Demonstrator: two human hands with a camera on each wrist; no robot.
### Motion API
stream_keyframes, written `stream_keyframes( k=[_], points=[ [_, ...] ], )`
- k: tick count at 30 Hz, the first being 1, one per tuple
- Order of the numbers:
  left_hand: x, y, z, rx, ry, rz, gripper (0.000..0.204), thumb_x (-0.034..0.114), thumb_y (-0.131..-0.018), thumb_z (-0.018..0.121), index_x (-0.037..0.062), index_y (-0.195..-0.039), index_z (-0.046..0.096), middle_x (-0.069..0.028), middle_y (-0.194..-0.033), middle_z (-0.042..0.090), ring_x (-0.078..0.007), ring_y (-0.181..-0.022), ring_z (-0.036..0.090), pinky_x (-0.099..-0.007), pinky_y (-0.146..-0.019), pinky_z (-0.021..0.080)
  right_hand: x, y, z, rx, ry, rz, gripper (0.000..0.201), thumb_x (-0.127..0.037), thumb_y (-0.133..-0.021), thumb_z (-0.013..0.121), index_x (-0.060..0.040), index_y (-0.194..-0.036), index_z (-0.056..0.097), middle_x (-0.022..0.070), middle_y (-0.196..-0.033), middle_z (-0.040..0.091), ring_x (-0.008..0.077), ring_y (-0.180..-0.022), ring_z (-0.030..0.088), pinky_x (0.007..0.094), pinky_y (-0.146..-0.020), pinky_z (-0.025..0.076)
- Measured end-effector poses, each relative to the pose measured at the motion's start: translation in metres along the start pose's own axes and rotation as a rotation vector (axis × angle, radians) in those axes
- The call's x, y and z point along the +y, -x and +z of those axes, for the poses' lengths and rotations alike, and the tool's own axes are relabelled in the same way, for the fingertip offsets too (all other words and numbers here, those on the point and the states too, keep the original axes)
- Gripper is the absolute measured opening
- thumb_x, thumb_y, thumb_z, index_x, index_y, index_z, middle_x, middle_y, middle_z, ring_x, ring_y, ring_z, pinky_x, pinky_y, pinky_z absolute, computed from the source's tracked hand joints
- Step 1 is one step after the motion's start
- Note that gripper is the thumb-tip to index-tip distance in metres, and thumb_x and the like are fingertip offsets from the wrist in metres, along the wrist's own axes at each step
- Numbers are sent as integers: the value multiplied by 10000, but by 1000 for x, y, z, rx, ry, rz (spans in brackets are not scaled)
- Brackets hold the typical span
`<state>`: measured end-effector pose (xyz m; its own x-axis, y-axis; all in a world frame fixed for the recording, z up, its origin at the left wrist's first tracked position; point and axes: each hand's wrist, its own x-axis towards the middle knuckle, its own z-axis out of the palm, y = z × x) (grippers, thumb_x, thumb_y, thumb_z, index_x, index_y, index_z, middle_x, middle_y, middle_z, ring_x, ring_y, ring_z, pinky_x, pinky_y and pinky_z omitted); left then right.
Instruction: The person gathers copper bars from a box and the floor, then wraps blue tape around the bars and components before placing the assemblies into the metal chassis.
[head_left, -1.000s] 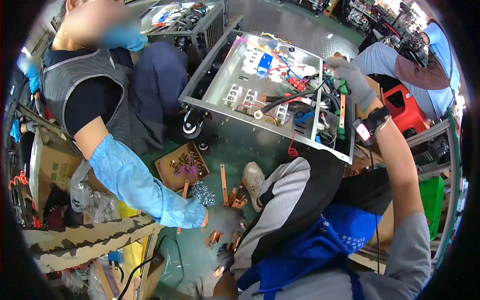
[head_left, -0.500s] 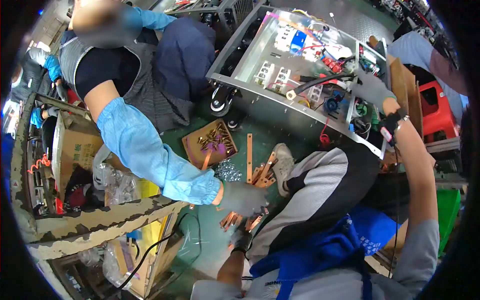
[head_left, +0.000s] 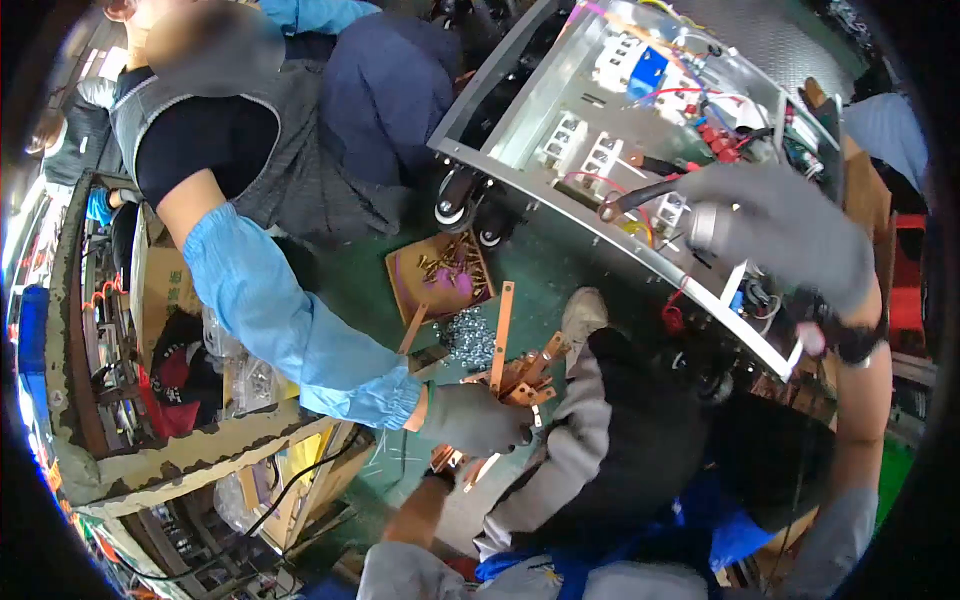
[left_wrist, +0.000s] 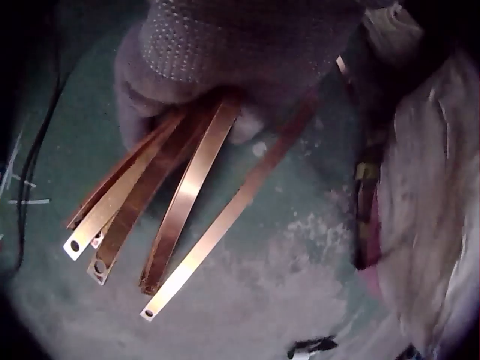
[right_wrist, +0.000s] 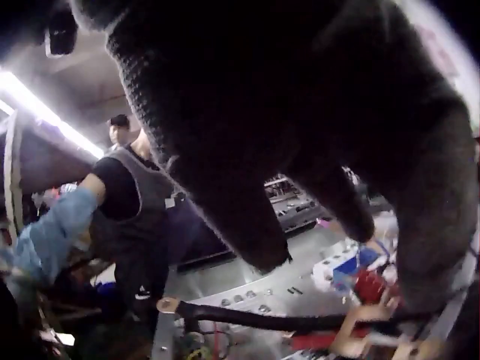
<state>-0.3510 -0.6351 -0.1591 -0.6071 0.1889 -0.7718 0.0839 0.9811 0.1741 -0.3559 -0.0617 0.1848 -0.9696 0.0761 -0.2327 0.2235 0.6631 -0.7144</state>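
My gloved left hand (left_wrist: 225,52) grips several flat copper bars (left_wrist: 191,180), which fan out below it with holes at their ends. In the head view another person's gloved hand (head_left: 478,418) mostly hides it, close by more copper bars (head_left: 503,335) on the floor. My gloved right hand (head_left: 790,230) is over the front of a metal chassis (head_left: 700,305), at a black cable (right_wrist: 262,319) with a copper lug. In the right wrist view its fingers point down, spread, with a fingertip right at the cable; I cannot tell whether they pinch it. Red and blue electrical parts lie behind.
A cardboard box (head_left: 440,265) of brass bolts stands on the green floor, beside a pile of small silvery hardware (head_left: 468,338). The other person's blue sleeve (head_left: 300,320) reaches across from the left. A chipped frame (head_left: 190,455) and black casters (head_left: 457,200) are nearby.
The view has shifted, so the chassis sits farther right. My right hand has come from the chassis's right side to the black cable near its lug. The other person's hand still works among the copper bars.
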Motion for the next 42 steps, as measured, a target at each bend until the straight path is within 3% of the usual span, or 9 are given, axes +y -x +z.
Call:
stream_keyframes(
  k=[4, 9, 13, 18, 19, 23, 33, 38, 42],
  points=[
    [74, 7, -116, -66, -102, 543, 222, 270, -833, 567, 108, -967, 640, -134, -898, 635, -324, -888, 597, -433, -802, 477, -5, -36, 137, 141, -63, -479, 791, -595, -863, 584, -36, -1389, 392, 298, -1215, 524, 429, -1044, 589, 458, -904, 461],
    [195, 1, -167, -215, -741, 1740, 158, 246, -814, 599, 112, -876, 656, -95, -845, 625, -287, -846, 588, -409, -787, 469, 10, -89, 223, -160, -572, -84, 758, -618, -839, 586, -48, -1333, 514, 238, -1324, 522, 356, -1180, 540, 404, -1015, 409],
    [244, -18, -148, -380, -934, 2190, 121, 227, -799, 625, 114, -803, 669, -64, -804, 617, -257, -813, 581, -390, -775, 462, 51, -79, 263, -161, -448, -21, 617, -546, -819, 653, -126, -1268, 599, 166, -1266, 590, 317, -1125, 580, 388, -990, 424],
    [265, -23, -131, -567, -645, 1637, 139, 201, -775, 648, 100, -860, 693, -58, -880, 645, -263, -878, 585, -400, -770, 488, 111, -78, 325, 155, -401, -91, 619, -436, -802, 711, -137, -1323, 563, 149, -1349, 548, 301, -1184, 564, 373, -979, 436],
    [263, -45, -121, -561, -665, 2064, 145, 212, -793, 639, 93, -858, 692, -78, -920, 648, -272, -913, 588, -410, -755, 491, 118, -77, 333, 127, -507, -39, 625, -413, -802, 714, -129, -1335, 551, 145, -1323, 572, 284, -1164, 579, 365, -969, 447],
    [257, -78, -102, -639, -774, 1976, 196, 229, -840, 607, 54, -912, 658, -79, -961, 639, -260, -988, 587, -380, -829, 488, 129, -81, 344, -205, -532, 239, 457, -265, -804, 705, -70, -1213, 635, 129, -1151, 673, 242, -1067, 623, 346, -944, 464],
    [146, -144, 25, -839, 878, 476, 239, 206, -862, 632, 50, -1039, 600, -76, -1019, 637, -237, -951, 608, -365, -838, 515, 206, -85, 438, -259, -894, 194, 425, -257, -796, 726, -84, -1180, 664, 108, -1160, 671, 238, -1066, 628, 345, -955, 463],
    [136, -145, 53, -768, 1355, 211, 291, 191, -853, 666, 51, -1091, 573, -81, -1001, 644, -233, -889, 630, -369, -819, 536, 192, -72, 437, 141, -159, -121, 380, -241, -806, 711, -82, -1149, 667, 140, -1117, 667, 273, -1001, 648, 347, -899, 494],
    [144, -148, 59, -755, 1451, 179, 344, 178, -846, 693, 52, -1132, 551, -85, -986, 649, -230, -839, 647, -373, -805, 553, 193, -58, 432, 466, -570, 379, 390, -325, -819, 683, -54, -1099, 668, 168, -1024, 674, 320, -920, 662, 390, -820, 523]
  ],
)
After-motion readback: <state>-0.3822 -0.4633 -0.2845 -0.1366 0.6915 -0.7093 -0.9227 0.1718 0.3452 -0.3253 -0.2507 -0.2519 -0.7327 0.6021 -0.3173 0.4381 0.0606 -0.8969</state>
